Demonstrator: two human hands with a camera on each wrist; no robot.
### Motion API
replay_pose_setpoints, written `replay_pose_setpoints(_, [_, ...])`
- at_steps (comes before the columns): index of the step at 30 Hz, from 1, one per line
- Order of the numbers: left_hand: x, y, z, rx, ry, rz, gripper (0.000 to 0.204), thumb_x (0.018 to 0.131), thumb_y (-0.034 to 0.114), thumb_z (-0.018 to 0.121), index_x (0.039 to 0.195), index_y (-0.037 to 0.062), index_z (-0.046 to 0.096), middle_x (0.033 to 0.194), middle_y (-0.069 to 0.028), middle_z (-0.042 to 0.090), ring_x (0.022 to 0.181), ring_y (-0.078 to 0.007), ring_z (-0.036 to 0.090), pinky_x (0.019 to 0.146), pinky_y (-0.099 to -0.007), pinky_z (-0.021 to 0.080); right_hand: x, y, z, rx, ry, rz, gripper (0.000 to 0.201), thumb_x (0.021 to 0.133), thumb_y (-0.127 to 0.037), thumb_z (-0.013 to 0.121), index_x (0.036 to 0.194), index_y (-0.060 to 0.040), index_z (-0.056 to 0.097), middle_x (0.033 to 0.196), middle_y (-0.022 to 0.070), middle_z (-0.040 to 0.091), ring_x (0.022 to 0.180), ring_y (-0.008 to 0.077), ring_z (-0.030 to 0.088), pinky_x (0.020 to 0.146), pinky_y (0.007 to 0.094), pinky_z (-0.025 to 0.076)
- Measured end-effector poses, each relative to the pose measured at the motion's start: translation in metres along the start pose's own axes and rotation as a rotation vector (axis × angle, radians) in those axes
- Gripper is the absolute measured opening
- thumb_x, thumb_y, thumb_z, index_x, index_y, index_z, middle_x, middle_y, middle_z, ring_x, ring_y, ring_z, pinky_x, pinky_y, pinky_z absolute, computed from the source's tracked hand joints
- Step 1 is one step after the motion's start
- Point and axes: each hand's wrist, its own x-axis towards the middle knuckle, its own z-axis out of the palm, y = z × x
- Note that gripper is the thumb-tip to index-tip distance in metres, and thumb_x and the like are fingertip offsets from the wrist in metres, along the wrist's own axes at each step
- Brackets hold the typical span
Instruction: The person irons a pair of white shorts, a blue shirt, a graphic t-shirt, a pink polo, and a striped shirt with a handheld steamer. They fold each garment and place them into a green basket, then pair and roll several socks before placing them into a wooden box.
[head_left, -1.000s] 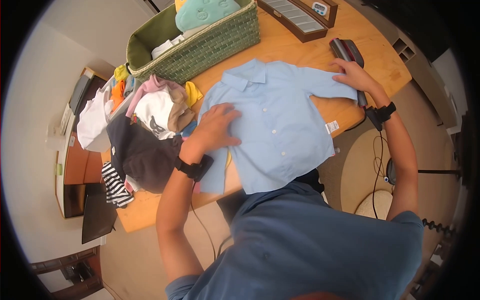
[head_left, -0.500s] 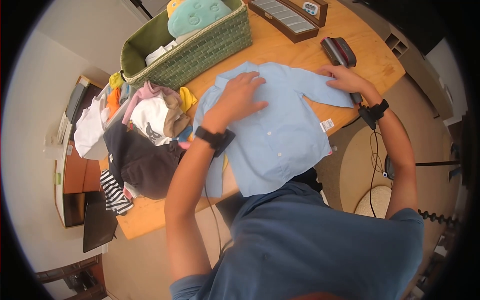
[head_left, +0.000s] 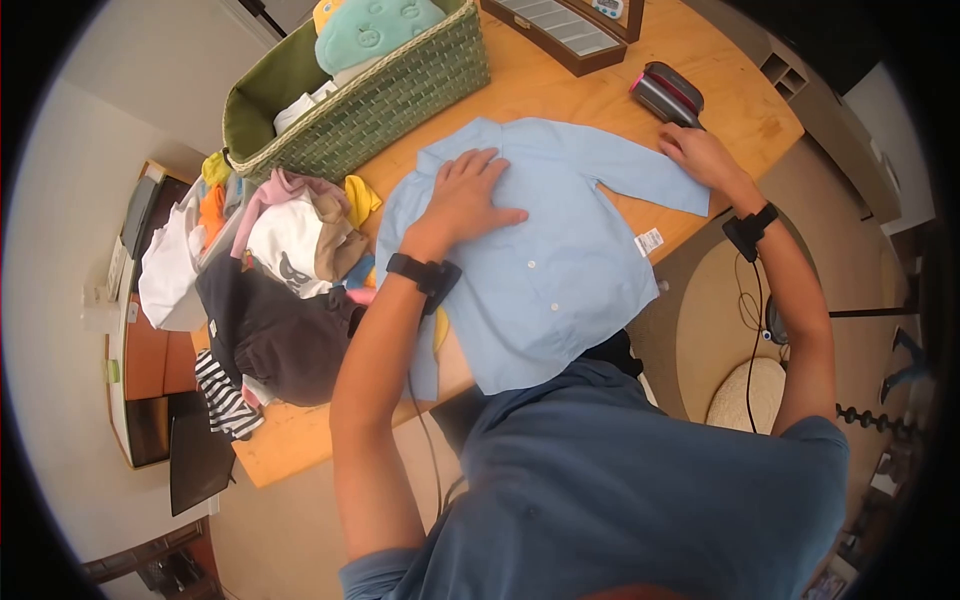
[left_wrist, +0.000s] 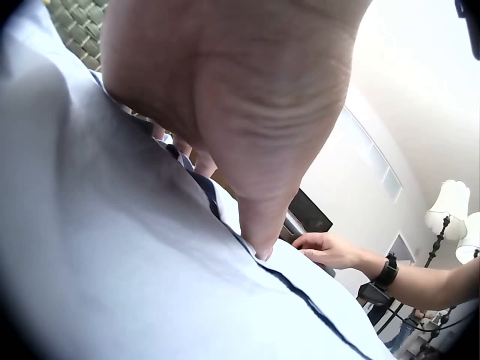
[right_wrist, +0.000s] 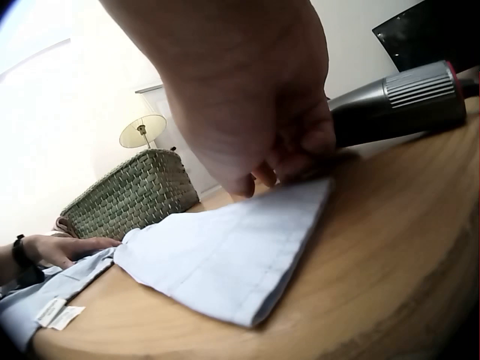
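A light-blue button-up shirt (head_left: 570, 230) lies spread on the wooden table, collar toward the basket and one sleeve stretched to the right. My left hand (head_left: 468, 195) rests on the upper front of it near the collar, fingers spread. In the left wrist view the left thumb (left_wrist: 259, 229) presses on the cloth. Beyond the sleeve's cuff, my right hand (head_left: 703, 160) has its fingers curled round the handle of a dark handheld garment steamer (head_left: 668, 95). The handle is mostly hidden beneath that hand; the steamer's ribbed body (right_wrist: 424, 88) sticks out past it in the right wrist view.
A green woven basket (head_left: 400, 115) with a mint plush item stands at the back left. Heaped clothes, including dark trousers (head_left: 290, 350) and a striped piece (head_left: 225, 395), lie on the left. A brown compartment box (head_left: 580, 60) sits at the back. A cord hangs at the right.
My left hand has moved up the shirt from its left side toward the collar. My right hand has shifted from the sleeve's edge onto the steamer's handle, and the steamer has turned slightly.
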Motion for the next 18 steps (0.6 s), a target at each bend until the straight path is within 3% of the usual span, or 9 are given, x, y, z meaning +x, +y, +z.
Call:
replay_pose_setpoints(4, [0.000,-0.001,0.001,-0.001,0.000,-0.006,0.082,0.076,0.053,0.074,0.140,0.0076,0.051,0.152,-0.0143,0.040,0.144,-0.0328,0.030,0.119,-0.0472,0.019,-0.015,-0.019,-0.036,0.103,-0.038,0.232,0.027,0.092,-0.024,0.060,0.109,-0.0036,0.060,0.098,0.0215,0.068,0.093,0.0379,0.065,0.080,0.0446,0.050])
replay_pose_setpoints(7, [0.001,-0.001,0.002,-0.002,-0.003,-0.011,0.082,0.075,0.053,0.074,0.140,0.0077,0.051,0.152,-0.0144,0.040,0.144,-0.0328,0.030,0.119,-0.0480,0.019,-0.023,0.010,-0.033,-0.020,0.334,0.138,0.031,0.086,-0.022,0.063,0.110,-0.0023,0.059,0.098,0.0231,0.066,0.093,0.0384,0.064,0.080,0.0444,0.050])
replay_pose_setpoints(10, [0.001,-0.002,0.002,0.003,-0.005,-0.013,0.083,0.074,0.054,0.074,0.140,0.0078,0.051,0.152,-0.0142,0.039,0.144,-0.0329,0.030,0.119,-0.0490,0.018,-0.031,0.032,-0.023,-0.069,0.170,0.261,0.036,0.080,-0.019,0.064,0.110,-0.0003,0.057,0.098,0.0250,0.065,0.091,0.0394,0.064,0.080,0.0446,0.049])
replay_pose_setpoints(13, [0.000,-0.005,0.005,-0.038,0.010,-0.005,0.084,0.073,0.054,0.074,0.140,0.0079,0.051,0.152,-0.0140,0.040,0.145,-0.0336,0.028,0.119,-0.0520,0.016,-0.022,0.047,-0.018,-0.020,0.025,0.248,0.039,0.077,-0.016,0.061,0.112,0.0020,0.056,0.098,0.0270,0.065,0.093,0.0420,0.063,0.082,0.0455,0.049])
replay_pose_setpoints(16, [0.001,-0.007,0.007,-0.047,0.012,0.002,0.084,0.073,0.054,0.074,0.140,0.0079,0.052,0.152,-0.0140,0.040,0.145,-0.0336,0.028,0.119,-0.0526,0.015,-0.013,0.053,-0.014,0.042,0.077,0.137,0.038,0.079,-0.017,0.061,0.111,0.0020,0.055,0.088,0.0217,0.065,0.078,0.0347,0.065,0.071,0.0428,0.051])
replay_pose_setpoints(18, [-0.001,-0.008,0.007,-0.025,0.021,-0.002,0.084,0.073,0.054,0.075,0.140,0.0080,0.051,0.152,-0.0138,0.040,0.144,-0.0336,0.029,0.119,-0.0508,0.017,-0.019,0.017,-0.038,0.338,-0.025,0.266,0.037,0.081,-0.015,0.060,0.113,0.0011,0.055,0.081,0.0149,0.061,0.066,0.0235,0.062,0.060,0.0360,0.050])
